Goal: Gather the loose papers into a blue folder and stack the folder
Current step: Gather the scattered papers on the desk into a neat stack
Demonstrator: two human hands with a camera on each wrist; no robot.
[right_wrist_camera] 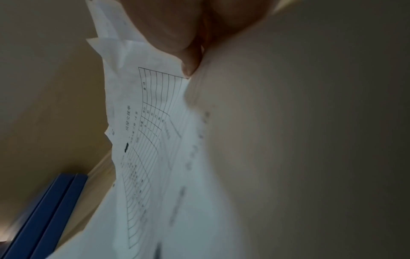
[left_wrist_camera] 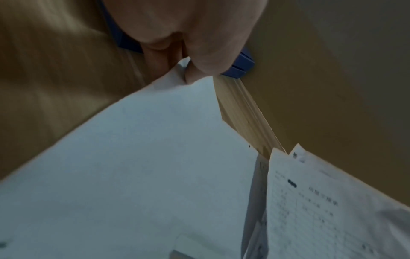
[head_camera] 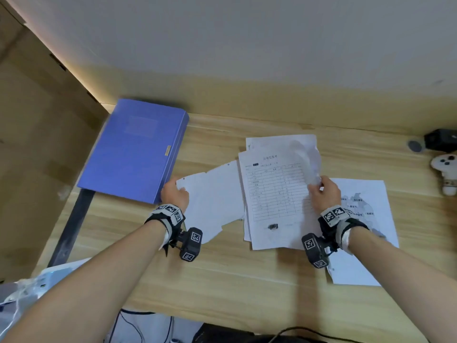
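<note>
Pinching blank white sheet [head_camera: 215, 201] by its corner in left hand [head_camera: 174, 194] and gridded form sheet [head_camera: 274, 194] in right hand [head_camera: 324, 193], slide both together, square edges, beside shut blue box folder [head_camera: 133, 149] on pale wooden desk [head_camera: 222, 280].

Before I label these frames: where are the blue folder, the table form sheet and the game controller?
blue folder [head_camera: 133, 154], head view, middle of its cover.
table form sheet [head_camera: 274, 191], head view, printed grid.
game controller [head_camera: 446, 167], head view, white body.

We see a Chinese title, approx. 房屋交接单, atop the form [right_wrist_camera: 150, 126], above its grid. Map sheet [head_camera: 358, 206] at the desk's right edge has labels, too small to read.
</note>
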